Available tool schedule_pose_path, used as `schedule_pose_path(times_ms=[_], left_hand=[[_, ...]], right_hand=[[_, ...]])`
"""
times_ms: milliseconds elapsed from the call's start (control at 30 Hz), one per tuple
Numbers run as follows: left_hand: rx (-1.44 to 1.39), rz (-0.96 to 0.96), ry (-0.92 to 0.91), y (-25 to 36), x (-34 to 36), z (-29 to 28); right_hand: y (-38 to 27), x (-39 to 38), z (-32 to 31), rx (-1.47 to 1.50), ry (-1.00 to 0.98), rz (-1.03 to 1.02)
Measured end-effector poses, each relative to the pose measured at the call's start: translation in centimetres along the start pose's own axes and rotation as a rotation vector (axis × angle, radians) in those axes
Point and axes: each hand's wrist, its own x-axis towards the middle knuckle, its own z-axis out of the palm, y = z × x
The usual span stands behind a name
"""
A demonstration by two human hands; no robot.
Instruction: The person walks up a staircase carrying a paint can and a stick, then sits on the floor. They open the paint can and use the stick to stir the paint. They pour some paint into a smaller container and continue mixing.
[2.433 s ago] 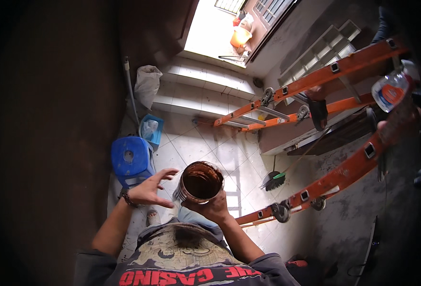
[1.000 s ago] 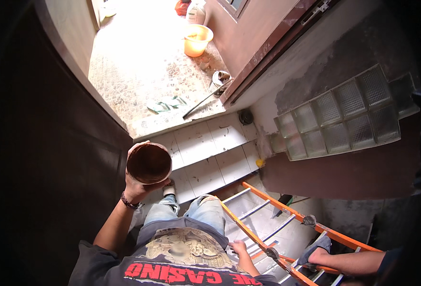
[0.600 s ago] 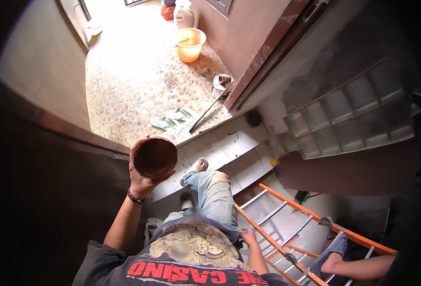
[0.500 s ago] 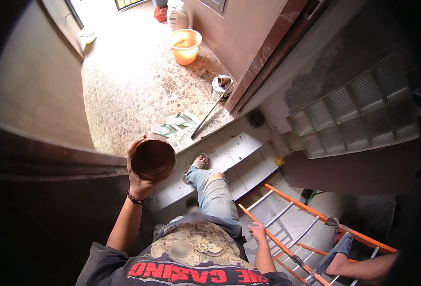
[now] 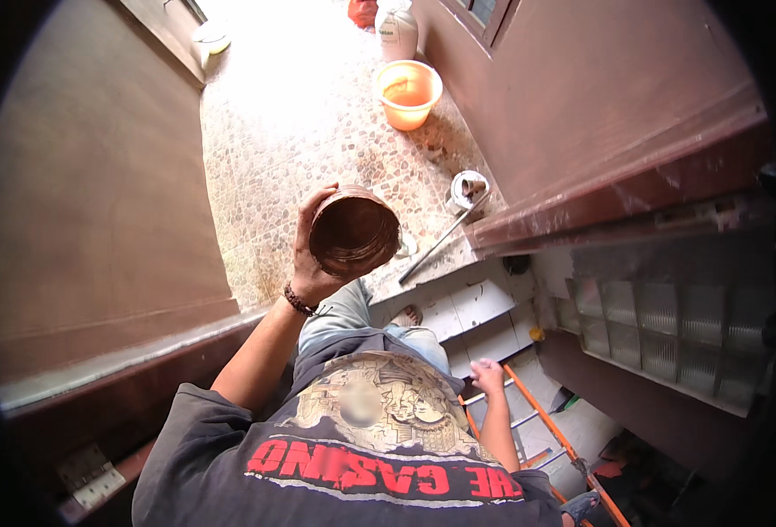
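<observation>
My left hand (image 5: 311, 256) is wrapped round the side of a round, brown-stained paint container (image 5: 355, 232), raised in front of me. Its mouth faces me, and the inner wall is coated brown; the depth of its contents is hard to make out. A braided bracelet (image 5: 300, 300) circles that wrist. Low at my right side hangs my right hand (image 5: 488, 376), its fingers loosely bent and somewhat apart, with nothing visible in them. Closest to it is an orange ladder (image 5: 535, 397) with pale rungs, just beyond the fingers.
White-tiled steps (image 5: 485, 303) lead up to a pebble floor (image 5: 318, 140). On it stand an orange bucket (image 5: 408, 97), a white sack (image 5: 398, 31) and a white paint can (image 5: 467, 191) with a stick (image 5: 436, 248) leaning by it. A brown door frame (image 5: 616, 206) borders the right. Another person's slippered foot (image 5: 579, 504) shows at the ladder.
I have turned and moved forward toward the doorway, and one leg has come up toward the pebble floor. The container stays in my left hand. The ladder has slid toward the lower edge of view.
</observation>
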Motion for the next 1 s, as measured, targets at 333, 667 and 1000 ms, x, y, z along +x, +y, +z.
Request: schedule_pose_path(times_ms=[333, 667, 1000], left_hand=[[-0.107, -0.286, -0.365, -18.5, 14.9, -5.6], [-0.102, -0.284, -0.948, -33.0, 35.8, -7.8], [-0.369, -0.573, -1.07, -38.6, 39.8, -7.3]], right_hand=[[-27.8, 3.6, 16.8, 0.134, -0.056, -0.607], [-53.4, 4.0, 39.2, -0.047, 0.074, -0.858], [-57.0, 7.8, 40.9, 0.101, 0.3, -0.722]])
